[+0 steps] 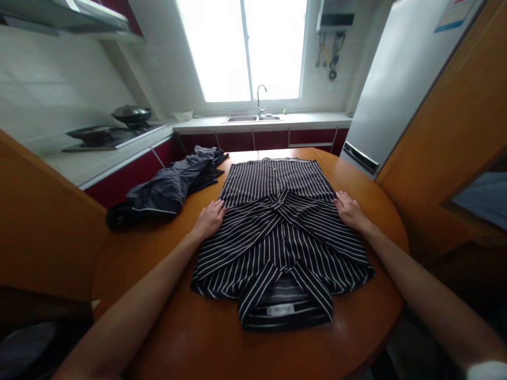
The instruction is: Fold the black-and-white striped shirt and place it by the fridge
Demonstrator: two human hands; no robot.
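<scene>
Head view: limp, light-looking striped shirt [283,237]; I'd pinch its sides, where left fingers [217,207] and right fingers [344,200] rest extended, empty.

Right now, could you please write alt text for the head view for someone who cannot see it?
A black, white-striped shirt lies on a rounded brown wooden table, its sleeves folded across the front and collar nearest the camera. The left hand and right hand rest at its side edges. A grey-and-black heap of clothing lies at left.
</scene>
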